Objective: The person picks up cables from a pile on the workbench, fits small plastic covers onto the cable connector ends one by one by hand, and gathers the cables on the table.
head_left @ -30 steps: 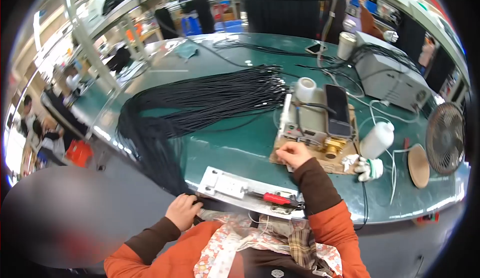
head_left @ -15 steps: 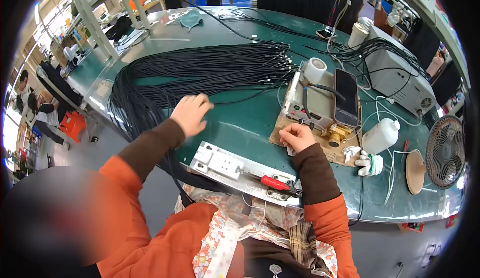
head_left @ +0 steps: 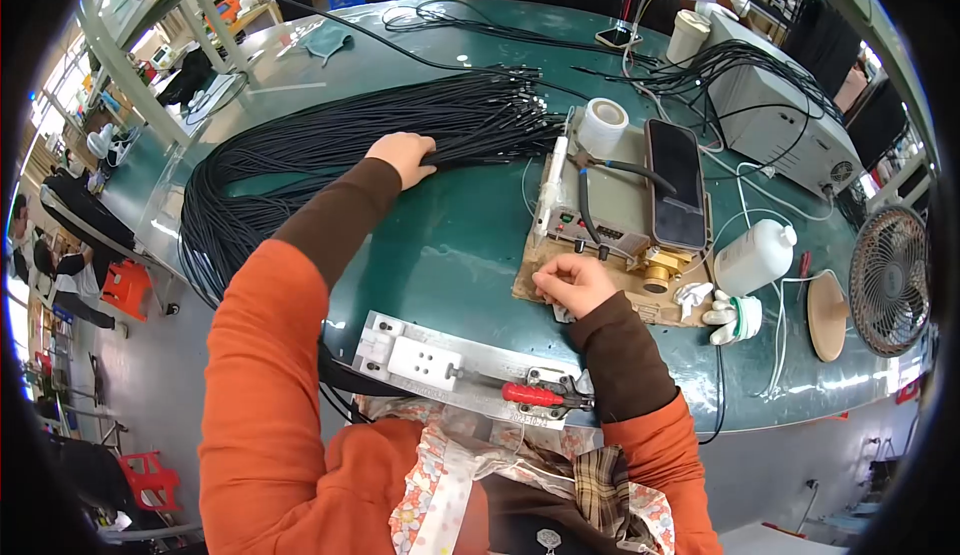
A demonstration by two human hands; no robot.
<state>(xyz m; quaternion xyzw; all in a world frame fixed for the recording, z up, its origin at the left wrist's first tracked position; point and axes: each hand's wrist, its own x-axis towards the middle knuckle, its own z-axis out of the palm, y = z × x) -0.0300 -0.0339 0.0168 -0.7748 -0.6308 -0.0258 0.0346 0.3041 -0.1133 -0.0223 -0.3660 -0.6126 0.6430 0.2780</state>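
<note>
1. Progress first: I've got a large bundle of black cables looped across the table, metal-tipped ends gathered at its right. Finished and unfinished ones look alike from here, so I can't call what's done or left; I'd judge cable handling is in hand.

2. Over to the left hand: it's at the near edge of the bundle's far run, fingers curled, thumb slightly apart. It seems to touch the cables, but whether it's clamped on one, I can't tell.

3. Right hand: thumb and forefinger together, above the near edge of the cardboard. I see no cable between them.

4. Just far of that hand sits the metal box, pliers and phone on top. Near and left, I've the clamp fixture with its red handle.
</note>
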